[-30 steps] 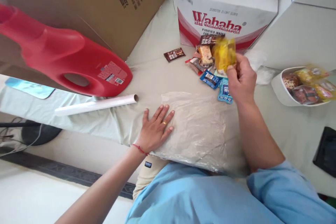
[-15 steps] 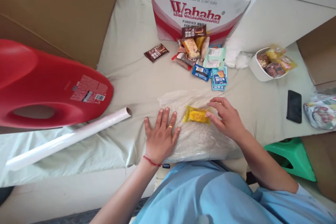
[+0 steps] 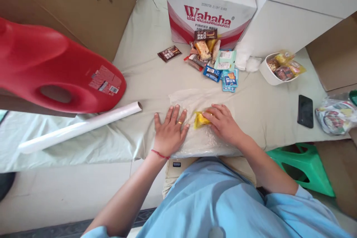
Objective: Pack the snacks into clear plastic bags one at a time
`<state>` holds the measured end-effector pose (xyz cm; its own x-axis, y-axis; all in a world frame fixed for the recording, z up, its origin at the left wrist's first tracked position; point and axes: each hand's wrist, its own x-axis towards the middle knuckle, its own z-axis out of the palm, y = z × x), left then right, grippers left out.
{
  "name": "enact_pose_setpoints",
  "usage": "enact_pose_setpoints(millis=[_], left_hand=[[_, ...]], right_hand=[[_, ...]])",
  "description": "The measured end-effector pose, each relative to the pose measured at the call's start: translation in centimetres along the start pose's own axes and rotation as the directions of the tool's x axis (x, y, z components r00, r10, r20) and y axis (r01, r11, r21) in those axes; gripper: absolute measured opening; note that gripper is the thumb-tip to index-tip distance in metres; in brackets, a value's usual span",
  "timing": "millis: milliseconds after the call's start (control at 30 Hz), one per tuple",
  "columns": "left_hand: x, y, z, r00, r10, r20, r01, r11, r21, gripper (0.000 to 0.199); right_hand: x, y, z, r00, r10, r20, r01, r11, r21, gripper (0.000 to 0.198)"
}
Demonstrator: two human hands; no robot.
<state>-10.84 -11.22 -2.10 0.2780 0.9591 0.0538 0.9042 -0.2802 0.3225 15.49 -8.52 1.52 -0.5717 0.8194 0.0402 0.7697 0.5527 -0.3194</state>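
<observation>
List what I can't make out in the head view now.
Head view:
Right end of the yellow packet: covered by the right hand.
Palm of the left hand: turned down.
Rest of the red bottle: cut off by left edge.
Print on its label: too small.

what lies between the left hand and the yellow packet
In the head view, only a narrow strip of the clear plastic sheet shows between the left hand and the yellow packet.

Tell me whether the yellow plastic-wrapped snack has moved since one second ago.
Yes: the yellow plastic-wrapped snack has come nearer, away from the white-and-red cardboard box, onto the clear plastic sheet.
</observation>
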Motion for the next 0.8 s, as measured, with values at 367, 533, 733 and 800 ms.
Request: enact_pose_setpoints(millis=[367, 533, 733, 800], left_hand=[[-0.1, -0.9, -0.1, 1.0, -0.023, -0.008, 0.023, 0.998, 0.066, 0.058], [-2.2, -2.0, -0.8, 0.947, 0.097, -0.307, -0.084, 0.995, 0.055, 0.061], [-4.5, -2.6, -1.8, 0.969, 0.224, -0.107, -0.227, 0.974, -0.022, 0.048], [-5.1, -3.0, -1.6, 0.975, 0.19, -0.117, -0.197, 0.979, -0.054, 0.045]], right_hand=[[-7.7, 1.3, -0.9, 0.971, 0.012, -0.241, 0.071, 0.94, 0.335, 0.057], [-12.1, 1.0, 1.2, 0.977, 0.049, -0.206, 0.028, 0.936, 0.352, 0.049], [-11.8, 1.7, 1.9, 0.962, 0.065, -0.264, 0.036, 0.931, 0.362, 0.018], [-11.4, 2.0, 0.9, 0.972, 0.018, -0.236, 0.079, 0.915, 0.396, 0.017]])
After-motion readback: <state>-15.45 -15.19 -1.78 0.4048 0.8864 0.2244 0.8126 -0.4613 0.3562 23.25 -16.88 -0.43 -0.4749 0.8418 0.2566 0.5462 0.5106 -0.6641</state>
